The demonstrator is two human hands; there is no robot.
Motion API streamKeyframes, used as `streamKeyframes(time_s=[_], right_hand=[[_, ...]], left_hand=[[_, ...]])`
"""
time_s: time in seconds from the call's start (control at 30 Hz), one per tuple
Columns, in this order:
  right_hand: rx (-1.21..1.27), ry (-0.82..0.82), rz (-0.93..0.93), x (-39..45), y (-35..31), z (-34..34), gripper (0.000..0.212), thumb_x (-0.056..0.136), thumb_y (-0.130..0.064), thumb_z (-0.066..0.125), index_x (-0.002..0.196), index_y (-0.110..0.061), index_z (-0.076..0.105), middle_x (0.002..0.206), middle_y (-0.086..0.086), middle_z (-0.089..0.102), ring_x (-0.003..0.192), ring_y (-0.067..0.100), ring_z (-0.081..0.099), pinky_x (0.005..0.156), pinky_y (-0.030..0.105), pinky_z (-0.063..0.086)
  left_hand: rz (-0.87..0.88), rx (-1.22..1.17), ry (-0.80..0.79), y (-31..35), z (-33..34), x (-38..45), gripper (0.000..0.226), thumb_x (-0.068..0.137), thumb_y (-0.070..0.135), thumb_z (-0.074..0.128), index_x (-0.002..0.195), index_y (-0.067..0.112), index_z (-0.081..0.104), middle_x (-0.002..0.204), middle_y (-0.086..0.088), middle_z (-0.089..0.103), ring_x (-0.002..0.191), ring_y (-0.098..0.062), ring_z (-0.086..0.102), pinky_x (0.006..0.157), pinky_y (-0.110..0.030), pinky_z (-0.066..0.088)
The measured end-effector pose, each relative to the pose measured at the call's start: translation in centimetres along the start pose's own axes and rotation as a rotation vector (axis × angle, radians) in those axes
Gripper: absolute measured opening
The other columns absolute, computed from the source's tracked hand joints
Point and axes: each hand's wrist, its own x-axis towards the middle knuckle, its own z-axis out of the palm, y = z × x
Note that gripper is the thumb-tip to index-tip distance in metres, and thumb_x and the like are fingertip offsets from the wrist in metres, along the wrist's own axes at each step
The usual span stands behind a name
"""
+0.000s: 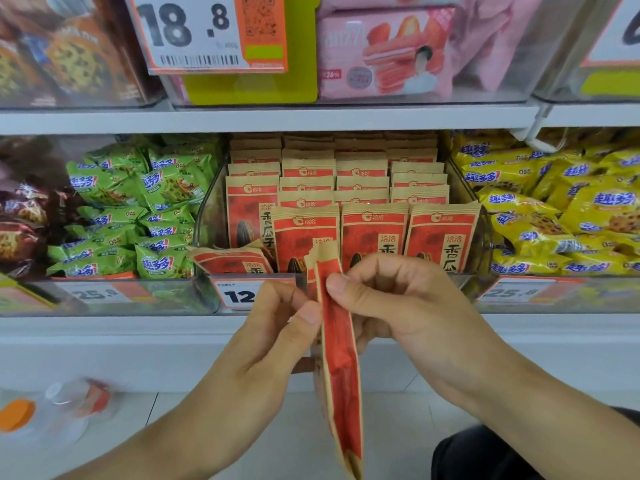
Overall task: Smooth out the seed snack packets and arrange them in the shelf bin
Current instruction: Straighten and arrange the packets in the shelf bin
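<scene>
- Both hands pinch one seed packet (337, 358) edge-on below the bin: left hand (277, 327) thumb on its left face, right hand (388, 299) thumb on the other.
- Looks like the smoothing step, mid-flatten.
- Shelf bin (204, 216) behind holds neat upright rows; one slumped packet (232, 259) lies front-left.
- Next up, I'd guess: stand this one upright in that front-left gap.

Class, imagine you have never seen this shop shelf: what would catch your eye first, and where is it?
First, the red and tan seed packet held edge-on in the centre foreground, pinched between the left hand and right hand. Behind it, upright matching packets fill the clear middle bin. At upper left hangs the big 18.8 price tag.
</scene>
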Motion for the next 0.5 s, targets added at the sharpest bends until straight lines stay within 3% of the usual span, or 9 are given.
streamKeyframes(time_s=[0.1, 0.17, 0.3, 0.37, 0.43, 0.5], right_hand=[[-0.001, 0.085, -0.050, 0.2, -0.2, -0.5, 0.033, 0.073, -0.031, 0.071, 0.081, 0.001, 0.068, 0.074, 0.022, 0.071, 0.059, 0.024, 0.065, 0.056, 0.027, 0.056], [-0.013, 0.117, -0.077, 0.4, -0.4, -0.8, 0.032, 0.074, -0.032, 0.070, 0.082, 0.000, 0.068, 0.076, 0.021, 0.073, 0.062, 0.026, 0.067, 0.058, 0.027, 0.058], [-0.113, 0.039, -0.099, 0.3, -0.7, -1.1, 0.029, 0.073, -0.031, 0.072, 0.088, -0.006, 0.070, 0.078, 0.010, 0.073, 0.067, 0.022, 0.070, 0.060, 0.031, 0.059], [-0.287, -0.073, -0.085, 0.1, -0.8, -1.2, 0.024, 0.076, -0.029, 0.075, 0.089, -0.010, 0.069, 0.078, 0.004, 0.073, 0.070, 0.019, 0.071, 0.060, 0.031, 0.059], [-0.385, -0.181, -0.018, 0.0, -0.7, -1.2, 0.021, 0.082, -0.026, 0.075, 0.090, -0.008, 0.067, 0.081, 0.005, 0.074, 0.074, 0.020, 0.074, 0.061, 0.035, 0.061], [-0.387, -0.233, 0.039, -0.2, -0.5, -0.9, 0.019, 0.084, -0.021, 0.076, 0.090, -0.006, 0.066, 0.083, 0.008, 0.075, 0.075, 0.022, 0.075, 0.063, 0.039, 0.063]], left_hand=[[-0.020, 0.115, -0.138, 0.5, -0.3, -0.6, 0.035, 0.073, 0.056, 0.067, 0.087, 0.033, 0.045, 0.101, 0.002, 0.072, 0.089, -0.010, 0.065, 0.074, -0.023, 0.054], [-0.027, 0.167, -0.148, 0.7, -0.4, -0.8, 0.042, 0.069, 0.054, 0.073, 0.089, 0.031, 0.044, 0.100, 0.002, 0.071, 0.091, -0.011, 0.064, 0.076, -0.025, 0.054], [0.026, 0.057, 0.002, 1.0, -0.3, -0.6, 0.042, 0.065, 0.047, 0.076, 0.077, 0.017, 0.049, 0.089, -0.004, 0.072, 0.085, -0.018, 0.069, 0.073, -0.029, 0.058], [0.056, 0.011, 0.080, 1.3, -0.6, -0.2, 0.046, 0.066, 0.048, 0.073, 0.076, 0.010, 0.049, 0.086, -0.011, 0.073, 0.084, -0.028, 0.071, 0.079, -0.040, 0.060], [0.097, 0.015, 0.137, 1.5, -0.9, 0.1, 0.049, 0.068, 0.049, 0.072, 0.076, 0.006, 0.049, 0.084, -0.019, 0.071, 0.082, -0.035, 0.070, 0.084, -0.049, 0.058], [0.120, 0.011, 0.185, 1.7, -1.1, 0.3, 0.051, 0.069, 0.051, 0.070, 0.075, 0.004, 0.051, 0.083, -0.024, 0.069, 0.081, -0.035, 0.069, 0.083, -0.046, 0.059]])
